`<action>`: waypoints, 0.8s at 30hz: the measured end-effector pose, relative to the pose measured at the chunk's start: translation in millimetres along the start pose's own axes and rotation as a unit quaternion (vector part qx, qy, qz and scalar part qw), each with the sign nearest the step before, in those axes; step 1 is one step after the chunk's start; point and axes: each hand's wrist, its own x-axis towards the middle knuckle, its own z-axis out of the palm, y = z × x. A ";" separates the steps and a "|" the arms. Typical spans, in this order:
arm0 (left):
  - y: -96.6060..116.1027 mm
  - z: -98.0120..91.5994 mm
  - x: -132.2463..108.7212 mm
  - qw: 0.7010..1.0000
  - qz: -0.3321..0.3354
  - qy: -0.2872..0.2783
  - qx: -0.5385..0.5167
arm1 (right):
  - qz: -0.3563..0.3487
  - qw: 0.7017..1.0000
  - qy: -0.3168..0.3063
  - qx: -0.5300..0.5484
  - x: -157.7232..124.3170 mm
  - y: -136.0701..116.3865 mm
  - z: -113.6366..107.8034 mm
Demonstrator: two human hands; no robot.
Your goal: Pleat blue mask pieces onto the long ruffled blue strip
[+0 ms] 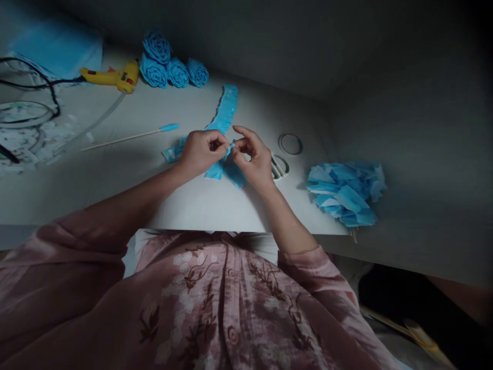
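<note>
Over the white table, my left hand (204,151) pinches the edge of a small blue pleated piece (230,149), which looks like thin paper or fabric. Meeting it from the other side, my right hand (254,158) grips the same piece between thumb and fingers, its index finger raised. Beyond my hands a long blue strip (227,105) with a ruffled edge lies on the table. More flat blue strips (213,171) show beneath and beside my hands, partly covered by them. Scissors (283,167) with pale handles lie partly hidden behind my right hand.
Blue rolled roses (177,72) sit at the back near a yellow glue gun (111,77). A stick with a blue tip (127,139) lies left. Scraps (23,144) are at far left, a tape ring (290,144) and a bundle of blue petals (342,195) to the right.
</note>
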 end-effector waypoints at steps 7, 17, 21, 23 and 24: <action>-4.0 0.2 7.0 0.985 -0.083 0.001 -0.151 | 0.017 0.998 0.006 0.064 5.2 7.9 -4.5; -1.4 -4.7 8.3 0.973 -0.121 0.030 -0.197 | 0.028 0.995 0.031 0.086 9.4 10.4 -8.0; -4.5 -6.1 10.2 0.965 -0.131 0.039 -0.222 | 0.044 0.993 0.049 0.101 11.3 11.6 -12.8; -6.6 -7.6 11.8 0.960 -0.139 0.042 -0.241 | 0.055 0.990 0.066 0.110 13.2 14.7 -16.5; -7.5 -8.5 12.5 0.957 -0.142 0.042 -0.249 | 0.055 0.989 0.075 0.119 14.2 16.8 -18.2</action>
